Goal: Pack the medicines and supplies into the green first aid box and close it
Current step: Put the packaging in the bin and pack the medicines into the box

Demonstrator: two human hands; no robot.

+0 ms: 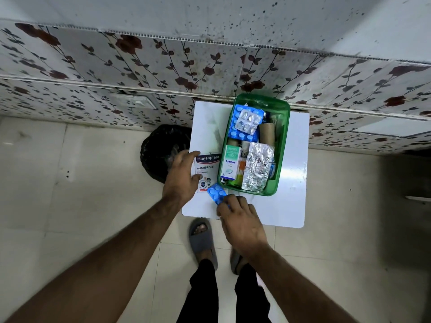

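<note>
- On the small white table (286, 206), against the floral wall: one green first aid box (283, 145), open, long axis running away from the viewer, far end tilted slightly right
- Inside the box: one large blue blister sheet (235, 134) at the far left, one small silver blister strip (248, 121) lying on it, one Optibex carton (231, 165) standing lengthwise, one crumpled foil strip (257, 170), one brown cardboard roll (267, 134)
- Just left of the box: one Hansaplast carton (206, 170), upright lettering, long axis parallel to the box, left hand (182, 176) spread over its left edge, fingers curled on it
- At the near left corner: one small blue blister strip (217, 193), lying diagonally, pinched at its near end by right hand (240, 220)
</note>
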